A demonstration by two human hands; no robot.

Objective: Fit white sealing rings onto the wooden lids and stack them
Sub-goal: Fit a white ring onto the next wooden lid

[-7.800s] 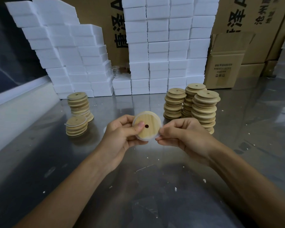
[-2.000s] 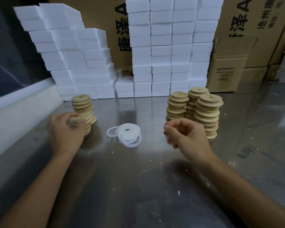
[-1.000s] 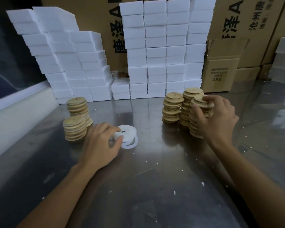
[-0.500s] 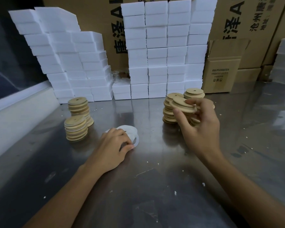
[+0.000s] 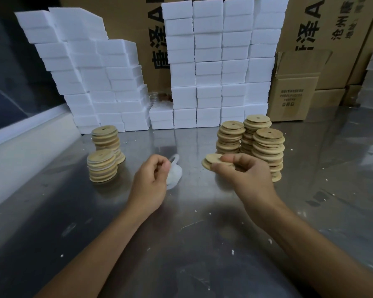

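Two short stacks of ringed lids (image 5: 102, 166) stood done at the far left of the surface (image 5: 202, 244); three taller stacks of bare lids (image 5: 267, 151) waited at the right. The right hand (image 5: 243, 177) gripped a bare wooden lid (image 5: 212, 161). The left hand (image 5: 150, 181) curled over the white rings (image 5: 174, 175), apparently pinching one, mostly hidden.

A packing warehouse: printed cartons (image 5: 310, 24), stacked white foam blocks (image 5: 209, 67), steel worktable (image 5: 181, 244).
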